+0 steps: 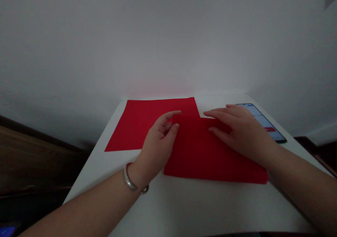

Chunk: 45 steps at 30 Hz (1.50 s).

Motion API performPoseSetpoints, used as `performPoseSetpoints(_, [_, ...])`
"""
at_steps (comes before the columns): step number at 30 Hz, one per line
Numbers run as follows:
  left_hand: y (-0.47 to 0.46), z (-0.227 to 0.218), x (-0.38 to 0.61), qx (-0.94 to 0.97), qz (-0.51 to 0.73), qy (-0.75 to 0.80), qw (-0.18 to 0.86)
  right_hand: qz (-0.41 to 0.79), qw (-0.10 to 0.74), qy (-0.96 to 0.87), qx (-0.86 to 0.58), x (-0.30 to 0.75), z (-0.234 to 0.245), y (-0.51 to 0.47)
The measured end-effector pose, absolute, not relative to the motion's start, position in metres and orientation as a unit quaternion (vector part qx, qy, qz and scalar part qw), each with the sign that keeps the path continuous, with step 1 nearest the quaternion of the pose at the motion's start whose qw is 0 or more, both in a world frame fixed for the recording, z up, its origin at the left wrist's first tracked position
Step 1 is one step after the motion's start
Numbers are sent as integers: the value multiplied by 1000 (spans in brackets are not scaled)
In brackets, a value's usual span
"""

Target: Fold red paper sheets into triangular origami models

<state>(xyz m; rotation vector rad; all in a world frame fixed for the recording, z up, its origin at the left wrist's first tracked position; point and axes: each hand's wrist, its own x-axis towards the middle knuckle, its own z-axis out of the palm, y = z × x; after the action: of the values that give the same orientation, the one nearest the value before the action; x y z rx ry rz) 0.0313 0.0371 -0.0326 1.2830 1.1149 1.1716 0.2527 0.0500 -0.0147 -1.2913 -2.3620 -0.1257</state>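
A sheet of red paper [205, 152] is in front of me, overlapping the right part of a second red sheet [134, 124] that lies flat behind it to the left. My left hand [160, 144], with a silver bangle [129, 177] at the wrist, has the near sheet's upper left edge between its thumb and curled fingers. Above the right half of that sheet, my right hand [240, 130] is open, its fingers stretched out and the thumb apart. Whether its underside touches the paper, I cannot tell. The hand and forearm cover part of the sheet's right side.
Both sheets are over a white table [147, 212] that meets a pale wall [163, 47] at the back. A phone [265, 121] with its screen lit lies at the right, partly behind my right hand. Left of the table is a brown wooden surface [31, 156].
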Motion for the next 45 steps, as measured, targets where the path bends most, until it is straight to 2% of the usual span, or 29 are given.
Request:
performPoseSetpoints(8, [36, -33, 31, 544, 469, 449, 532, 74, 217, -872, -433, 226, -8, 47])
performPoseSetpoints(15, [35, -31, 29, 543, 493, 421, 534, 132, 278, -848, -432, 216, -1, 52])
performPoseSetpoints(20, [42, -35, 22, 587, 429, 490, 481, 141, 334, -822, -439, 218, -4, 54])
performPoseSetpoints(24, [46, -39, 20, 622, 356, 518, 468, 109, 340, -825, -439, 220, -6, 52])
performPoseSetpoints(29, [43, -39, 24, 643, 370, 504, 442, 107, 335, -825, -441, 220, -6, 52])
performPoseSetpoints(39, [40, -36, 23, 725, 362, 478, 338, 188, 349, -794, -461, 219, -7, 53])
performPoseSetpoints(42, [38, -36, 25, 696, 389, 478, 369, 155, 350, -802, -458, 219, -8, 51])
performPoseSetpoints(45, [38, -35, 27, 605, 427, 479, 472, 122, 346, -815, -449, 218, -6, 49])
